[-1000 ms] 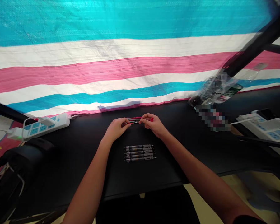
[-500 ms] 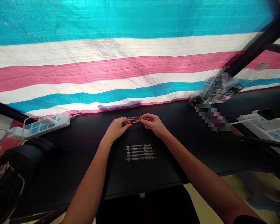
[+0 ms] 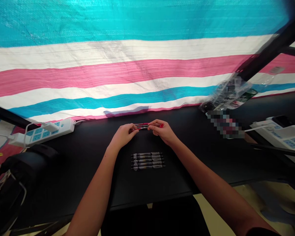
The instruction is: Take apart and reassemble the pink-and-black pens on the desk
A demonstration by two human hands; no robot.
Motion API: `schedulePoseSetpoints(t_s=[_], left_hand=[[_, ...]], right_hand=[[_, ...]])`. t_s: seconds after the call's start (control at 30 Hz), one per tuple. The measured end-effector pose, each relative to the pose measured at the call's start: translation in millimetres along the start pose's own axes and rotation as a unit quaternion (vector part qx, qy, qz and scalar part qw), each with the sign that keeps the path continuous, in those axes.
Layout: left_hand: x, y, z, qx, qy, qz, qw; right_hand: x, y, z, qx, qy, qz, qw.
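Note:
Thin pens with red parts (image 3: 142,126) lie side by side across the gap between my hands. My left hand (image 3: 123,136) is closed at their left ends, thumb and fingers pinched together. At the other end my right hand (image 3: 163,132) pinches a red pen, and a bit of red shows between its fingers. My fingers hide most of the pen ends, so how many are gripped is unclear. Nearer to me, several clear-barrelled pens with grey grips (image 3: 147,160) lie in a neat parallel row on the black table (image 3: 88,173).
A white power strip (image 3: 51,131) with plugs sits at the left, beside a black bag-like object (image 3: 31,167). To the right are plastic-wrapped bottles (image 3: 232,95), a blurred-out item (image 3: 226,124) and another power strip (image 3: 282,132). A striped tarp (image 3: 137,72) hangs behind the table.
Hardly anything differs. My right hand has shifted very slightly to the right at the red pens; the row of grey-gripped pens lies as before.

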State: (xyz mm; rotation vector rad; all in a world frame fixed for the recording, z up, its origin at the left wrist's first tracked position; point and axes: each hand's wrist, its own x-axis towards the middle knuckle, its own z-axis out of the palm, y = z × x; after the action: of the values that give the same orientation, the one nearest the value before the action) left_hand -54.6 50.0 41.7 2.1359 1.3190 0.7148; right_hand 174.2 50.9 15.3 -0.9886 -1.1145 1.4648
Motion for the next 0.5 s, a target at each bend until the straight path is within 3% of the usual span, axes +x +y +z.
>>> schedulePoseSetpoints(t_s=[0.5], left_hand=[[-0.5,1.1,0.1,-0.002,-0.003,0.001,1.0]], right_hand=[[-0.1,-2.0,1.2,0.004,0.0,0.0,1.0]])
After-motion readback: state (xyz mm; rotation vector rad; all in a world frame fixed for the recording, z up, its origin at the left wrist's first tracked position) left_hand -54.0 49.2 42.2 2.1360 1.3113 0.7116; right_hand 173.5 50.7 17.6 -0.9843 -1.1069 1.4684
